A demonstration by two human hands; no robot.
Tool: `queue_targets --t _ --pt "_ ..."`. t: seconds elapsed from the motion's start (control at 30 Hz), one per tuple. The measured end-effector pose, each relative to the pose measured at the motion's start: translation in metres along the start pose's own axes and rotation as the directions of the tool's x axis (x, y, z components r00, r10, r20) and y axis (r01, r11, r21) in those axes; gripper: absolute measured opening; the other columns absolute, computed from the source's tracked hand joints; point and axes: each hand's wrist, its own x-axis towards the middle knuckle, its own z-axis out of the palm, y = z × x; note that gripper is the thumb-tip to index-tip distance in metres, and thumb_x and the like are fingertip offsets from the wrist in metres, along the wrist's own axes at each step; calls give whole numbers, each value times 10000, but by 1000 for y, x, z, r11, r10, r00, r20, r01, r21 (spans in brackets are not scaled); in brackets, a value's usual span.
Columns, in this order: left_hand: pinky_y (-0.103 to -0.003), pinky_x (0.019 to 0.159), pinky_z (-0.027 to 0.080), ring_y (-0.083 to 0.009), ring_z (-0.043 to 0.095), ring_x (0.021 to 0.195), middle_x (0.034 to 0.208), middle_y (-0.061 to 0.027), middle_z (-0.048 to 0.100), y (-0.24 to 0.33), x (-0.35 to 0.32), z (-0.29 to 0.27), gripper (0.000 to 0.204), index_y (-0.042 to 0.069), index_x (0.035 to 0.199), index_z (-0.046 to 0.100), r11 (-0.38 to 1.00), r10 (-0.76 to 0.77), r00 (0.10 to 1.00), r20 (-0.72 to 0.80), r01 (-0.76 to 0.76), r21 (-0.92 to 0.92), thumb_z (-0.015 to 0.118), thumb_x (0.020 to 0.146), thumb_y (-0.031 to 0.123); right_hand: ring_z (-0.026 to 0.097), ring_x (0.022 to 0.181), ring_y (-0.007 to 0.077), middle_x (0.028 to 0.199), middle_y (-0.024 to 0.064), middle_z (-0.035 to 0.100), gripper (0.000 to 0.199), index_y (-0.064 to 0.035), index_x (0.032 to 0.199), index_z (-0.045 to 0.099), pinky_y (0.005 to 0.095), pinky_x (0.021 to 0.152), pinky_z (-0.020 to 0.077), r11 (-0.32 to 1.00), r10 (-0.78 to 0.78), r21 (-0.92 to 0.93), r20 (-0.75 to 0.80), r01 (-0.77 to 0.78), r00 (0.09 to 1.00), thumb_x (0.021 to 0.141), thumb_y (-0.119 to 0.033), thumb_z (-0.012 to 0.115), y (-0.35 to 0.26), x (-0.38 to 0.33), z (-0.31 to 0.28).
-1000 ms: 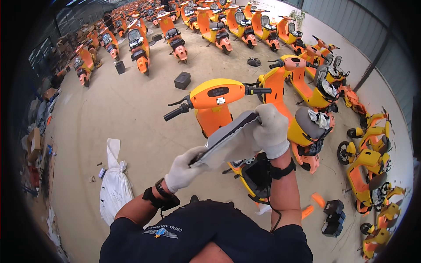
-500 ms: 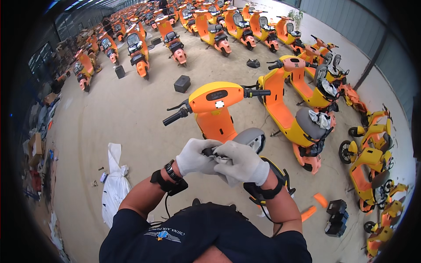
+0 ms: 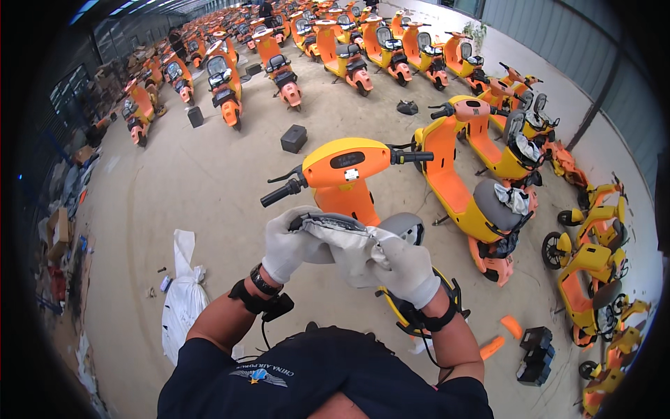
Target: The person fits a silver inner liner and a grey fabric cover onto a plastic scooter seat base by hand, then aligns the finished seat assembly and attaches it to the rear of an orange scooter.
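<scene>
While the person stood just behind the orange electric scooter [image 3: 349, 185], the head view showed both gloved hands raised in front of the chest, with a grey seat cover [image 3: 349, 248] stretched between them. The left hand [image 3: 292, 244] had its fingers [image 3: 279, 227] curled tightly around the left end of the cover, near a dark rolled edge. The right hand [image 3: 408, 269] was closed over the right end, and its fingers were pinching the folded fabric. The cover hung in the air above the scooter's grey seat [image 3: 405, 227], which was partly hidden behind the hands; it did not seem to touch the seat.

To do this step well, I judged that the person should keep the cover evenly tight, so that no fold stays inside. The dark edge should be opened fully before it goes over one end of the seat. Both grips should stay near the edge, because a grip in the middle gives less control.

On the concrete floor [image 3: 195, 188], a white bag [image 3: 183, 297] lay to the left, and a black box [image 3: 294, 138] stood well beyond the handlebar. Many other orange scooters [image 3: 474, 188] stood around.
</scene>
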Motion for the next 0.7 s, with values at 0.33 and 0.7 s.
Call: queue_targets --t 0.33,0.7 --pt "-293 737 518 -163 657 769 851 -107 682 8 -27 8 411 -30 1089 612 895 -197 897 396 -1 446 734 780 212 627 629 273 765 68 594 158 -138 859 620 369 500 496 934 -198 -355 -596 -34 778 729 -107 704 22 38 -32" --pt "-358 936 479 -274 605 1084 1231 -176 586 43 1 -17 923 -26 1375 439 960 -154 713 684 -56 274 884 598 198 616 619 315 737 89 588 129 -114 784 607 392 524 493 955 -80 -289 -464 -66 882 722 -103 720 17 21 -19"
